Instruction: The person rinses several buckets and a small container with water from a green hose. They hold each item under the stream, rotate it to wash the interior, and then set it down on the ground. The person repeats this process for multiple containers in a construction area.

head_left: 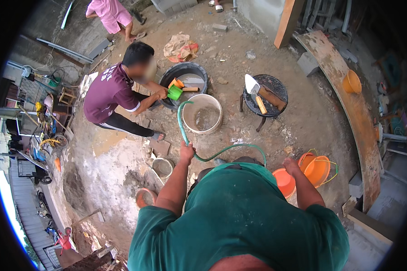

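My left hand is closed around a green hose, whose end hangs over the rim of a white plastic bucket. Murky water lies in the bottom of this bucket. The rest of the hose loops to the right in front of my body. My right hand hangs at my right side, just above several orange buckets; its fingers look curled, and whether it touches anything is unclear. Behind the white bucket stands a black tub with greyish water, a green scoop and a piece of wood.
A co-worker bends over the tub, holding the scoop. A round black stool bears a trowel. A long plank lies at right with an orange bucket. Small buckets stand left of me; another person is farther back.
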Action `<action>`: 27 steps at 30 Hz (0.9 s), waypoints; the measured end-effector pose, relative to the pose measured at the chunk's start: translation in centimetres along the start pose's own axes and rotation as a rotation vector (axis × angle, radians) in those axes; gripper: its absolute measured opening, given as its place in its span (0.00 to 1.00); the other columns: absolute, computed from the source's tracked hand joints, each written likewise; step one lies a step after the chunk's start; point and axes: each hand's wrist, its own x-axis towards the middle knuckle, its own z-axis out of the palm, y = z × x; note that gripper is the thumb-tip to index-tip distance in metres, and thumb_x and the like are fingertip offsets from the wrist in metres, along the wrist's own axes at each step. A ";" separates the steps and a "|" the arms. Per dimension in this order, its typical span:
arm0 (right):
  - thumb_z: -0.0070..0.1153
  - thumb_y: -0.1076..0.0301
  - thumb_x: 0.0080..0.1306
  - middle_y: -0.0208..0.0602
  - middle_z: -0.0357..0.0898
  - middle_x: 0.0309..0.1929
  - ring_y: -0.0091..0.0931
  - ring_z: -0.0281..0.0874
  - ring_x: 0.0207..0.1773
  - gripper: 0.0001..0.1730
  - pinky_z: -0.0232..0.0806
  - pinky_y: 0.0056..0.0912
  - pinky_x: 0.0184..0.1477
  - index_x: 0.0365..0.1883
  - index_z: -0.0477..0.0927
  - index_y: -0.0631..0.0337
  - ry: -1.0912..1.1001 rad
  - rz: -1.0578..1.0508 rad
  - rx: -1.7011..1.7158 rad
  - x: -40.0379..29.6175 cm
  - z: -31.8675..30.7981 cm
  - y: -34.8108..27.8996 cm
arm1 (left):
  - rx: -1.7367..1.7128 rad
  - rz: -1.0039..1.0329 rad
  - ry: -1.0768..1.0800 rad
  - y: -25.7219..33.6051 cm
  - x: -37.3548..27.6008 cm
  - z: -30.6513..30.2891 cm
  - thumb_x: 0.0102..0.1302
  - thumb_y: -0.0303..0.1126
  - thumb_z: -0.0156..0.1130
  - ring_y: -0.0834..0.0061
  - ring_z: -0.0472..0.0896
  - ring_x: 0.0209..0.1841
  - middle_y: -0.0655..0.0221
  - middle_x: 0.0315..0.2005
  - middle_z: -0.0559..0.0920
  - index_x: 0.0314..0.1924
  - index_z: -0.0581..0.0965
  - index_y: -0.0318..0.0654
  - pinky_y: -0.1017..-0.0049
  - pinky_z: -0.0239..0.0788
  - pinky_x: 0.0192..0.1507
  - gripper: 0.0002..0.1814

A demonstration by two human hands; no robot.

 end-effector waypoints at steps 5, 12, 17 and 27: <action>0.57 0.66 0.66 0.39 0.79 0.37 0.29 0.78 0.34 0.16 0.72 0.35 0.36 0.51 0.75 0.61 -0.040 -0.007 -0.123 1.0 -2.8 9.5 | -0.028 -0.025 0.017 1.2 -1.1 1.7 0.73 0.39 0.50 0.73 0.77 0.22 0.64 0.24 0.77 0.51 0.64 0.41 0.71 0.67 0.20 0.14; 0.57 0.71 0.66 0.33 0.75 0.30 0.25 0.73 0.28 0.09 0.68 0.31 0.27 0.44 0.74 0.57 0.134 0.116 0.237 -2.9 -3.0 12.0 | 0.066 -0.106 -0.079 2.0 -1.2 0.7 0.76 0.46 0.44 0.68 0.82 0.34 0.63 0.36 0.78 0.57 0.64 0.44 0.60 0.74 0.31 0.18; 0.57 0.68 0.66 0.34 0.76 0.34 0.27 0.75 0.29 0.08 0.69 0.32 0.29 0.42 0.75 0.57 0.242 0.175 0.350 -3.8 1.6 14.9 | 0.176 -0.077 -0.145 0.7 2.7 -2.1 0.76 0.46 0.43 0.62 0.85 0.34 0.59 0.36 0.79 0.54 0.64 0.39 0.59 0.77 0.25 0.18; 0.55 0.57 0.62 0.50 0.83 0.41 0.44 0.81 0.43 0.18 0.70 0.45 0.46 0.40 0.83 0.62 0.298 0.237 0.091 -11.8 10.8 11.6 | 0.426 0.034 -0.323 3.9 4.1 -3.3 0.75 0.42 0.42 0.60 0.84 0.25 0.53 0.30 0.82 0.55 0.65 0.34 0.63 0.76 0.17 0.19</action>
